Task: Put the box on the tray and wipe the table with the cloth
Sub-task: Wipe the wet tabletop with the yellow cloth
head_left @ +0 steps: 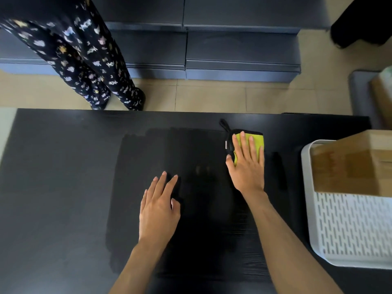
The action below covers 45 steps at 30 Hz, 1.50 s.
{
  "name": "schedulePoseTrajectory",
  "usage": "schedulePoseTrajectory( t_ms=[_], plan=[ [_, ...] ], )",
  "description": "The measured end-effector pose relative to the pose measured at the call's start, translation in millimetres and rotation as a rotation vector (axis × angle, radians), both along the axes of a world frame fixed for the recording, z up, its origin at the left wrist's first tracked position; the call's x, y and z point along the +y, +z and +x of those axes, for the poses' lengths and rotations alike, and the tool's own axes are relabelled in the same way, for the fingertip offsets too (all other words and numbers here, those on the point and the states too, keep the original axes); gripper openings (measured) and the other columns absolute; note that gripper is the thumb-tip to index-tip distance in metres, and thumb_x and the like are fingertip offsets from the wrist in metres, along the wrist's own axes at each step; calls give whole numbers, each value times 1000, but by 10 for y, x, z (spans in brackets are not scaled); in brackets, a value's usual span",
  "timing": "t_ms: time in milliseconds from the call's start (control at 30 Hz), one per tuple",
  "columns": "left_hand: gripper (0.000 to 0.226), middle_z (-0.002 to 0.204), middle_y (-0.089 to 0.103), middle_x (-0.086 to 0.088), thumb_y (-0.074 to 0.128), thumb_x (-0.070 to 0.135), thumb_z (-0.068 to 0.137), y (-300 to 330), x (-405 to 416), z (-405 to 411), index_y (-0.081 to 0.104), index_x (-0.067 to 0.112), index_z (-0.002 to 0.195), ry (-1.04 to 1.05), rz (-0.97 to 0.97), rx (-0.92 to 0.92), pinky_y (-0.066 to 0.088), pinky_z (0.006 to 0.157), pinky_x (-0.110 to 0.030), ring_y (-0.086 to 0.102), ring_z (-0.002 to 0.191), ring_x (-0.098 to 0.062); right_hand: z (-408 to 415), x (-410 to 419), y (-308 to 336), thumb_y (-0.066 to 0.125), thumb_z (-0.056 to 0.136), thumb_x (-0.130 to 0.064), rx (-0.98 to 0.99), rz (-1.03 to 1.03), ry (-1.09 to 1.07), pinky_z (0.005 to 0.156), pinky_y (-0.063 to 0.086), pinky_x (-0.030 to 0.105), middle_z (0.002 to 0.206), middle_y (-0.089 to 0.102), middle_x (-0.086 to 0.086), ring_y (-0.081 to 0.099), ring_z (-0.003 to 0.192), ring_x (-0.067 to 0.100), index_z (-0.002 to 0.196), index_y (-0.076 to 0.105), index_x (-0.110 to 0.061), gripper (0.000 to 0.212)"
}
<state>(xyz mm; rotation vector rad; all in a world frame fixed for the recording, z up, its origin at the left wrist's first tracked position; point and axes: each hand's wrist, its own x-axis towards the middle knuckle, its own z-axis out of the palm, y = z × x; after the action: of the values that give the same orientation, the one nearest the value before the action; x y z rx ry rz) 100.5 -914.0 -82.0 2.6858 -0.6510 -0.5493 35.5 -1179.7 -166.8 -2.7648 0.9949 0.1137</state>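
A black tabletop (63, 187) fills the lower view, its far edge running just beyond the hands, with tiled floor (212, 96) and dark drawer units (241, 52) past it. A darker, damp-looking patch spreads around both hands, while bare surface stretches wide to the left of the left hand (158, 209), which lies flat, fingers spread, holding nothing. The right hand (247, 164) presses flat, fingers apart, on the cloth (255, 141), a folded yellow-green pad with black trim and a black loop near the far edge. Right of it, the white slotted tray (347, 230) carries the brown cardboard box (347, 166) at its far end.
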Motion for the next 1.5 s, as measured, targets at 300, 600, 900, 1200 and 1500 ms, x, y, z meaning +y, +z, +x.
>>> schedulePoseTrajectory(
  t_ms=[300, 600, 900, 1200, 1500],
  plan=[
    [69, 164, 36, -2, 66, 11, 89, -8, -96, -220, 44, 29, 152, -31, 88, -51, 30, 122, -52, 30, 153, -26, -625, -679, 7, 31, 102, -54, 12, -17, -128, 129, 9, 53, 174, -4, 7, -1, 161, 27, 165, -4, -26, 77],
    [71, 162, 39, -3, 68, 8, 87, 20, 405, -157, 45, 28, 151, 79, 102, -46, 35, 119, -55, 33, 151, -27, -49, -181, -39, 18, 103, -49, 21, -21, -91, 128, 3, 56, 174, -11, 6, -8, 160, 29, 165, -7, -27, 70],
    [68, 163, 38, 4, 65, 7, 89, 40, 1166, 27, 47, 30, 150, 179, 4, -28, 41, 115, -55, 31, 152, -22, 1133, 1195, 20, 23, 105, -47, -18, 27, 61, 127, 6, 58, 174, -6, 8, -2, 160, 32, 165, -2, -26, 69],
    [68, 165, 33, 5, 64, 11, 91, 0, 1964, 223, 43, 33, 152, 176, 28, 10, 40, 116, -53, 28, 153, -21, 1853, 2694, 70, 29, 105, -48, -32, 69, 195, 127, 7, 58, 174, 0, 9, 3, 160, 34, 166, 3, -25, 70],
    [70, 163, 36, -2, 67, 8, 87, -13, 1981, 339, 45, 28, 151, 187, 28, -2, 40, 114, -57, 32, 151, -29, 1101, 2784, 54, 32, 106, -43, -33, 52, 307, 127, 10, 55, 175, -4, 2, -6, 161, 28, 166, 3, -23, 69]
  ],
)
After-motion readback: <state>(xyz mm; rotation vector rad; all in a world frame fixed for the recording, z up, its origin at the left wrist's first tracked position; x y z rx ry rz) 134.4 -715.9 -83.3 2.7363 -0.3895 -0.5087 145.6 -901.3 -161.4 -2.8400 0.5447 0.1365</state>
